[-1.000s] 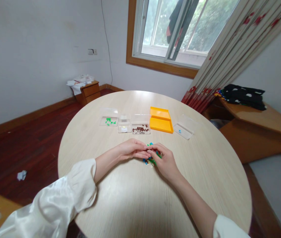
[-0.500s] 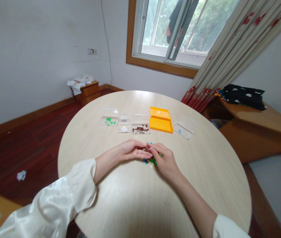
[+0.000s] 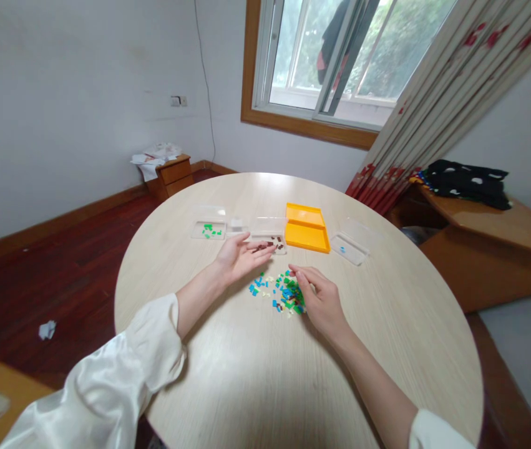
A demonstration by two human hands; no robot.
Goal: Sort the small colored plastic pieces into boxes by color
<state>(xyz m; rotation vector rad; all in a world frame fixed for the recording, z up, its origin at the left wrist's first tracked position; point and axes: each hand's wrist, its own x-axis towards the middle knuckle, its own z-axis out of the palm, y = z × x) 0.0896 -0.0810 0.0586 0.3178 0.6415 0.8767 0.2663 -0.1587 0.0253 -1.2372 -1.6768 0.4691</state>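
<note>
A scatter of small coloured pieces (image 3: 278, 291), green, blue and pale yellow, lies on the round wooden table (image 3: 265, 368). My left hand (image 3: 241, 255) is raised palm-up over the clear box of brown pieces (image 3: 268, 242), fingers stretched out; a few small dark bits seem to rest on the fingers. My right hand (image 3: 319, 300) rests at the right edge of the scatter, fingers loosely curled with thumb and forefinger together.
In a row beyond the hands stand a clear box with green pieces (image 3: 209, 231), a small clear box (image 3: 236, 227), an orange box with its lid open (image 3: 306, 228) and a clear box with one blue piece (image 3: 350, 246). A low wooden bench (image 3: 490, 237) stands at right.
My hands have parted. The left hand lifted away from the pile toward the box of brown pieces and turned palm-up. The coloured pieces now lie uncovered.
</note>
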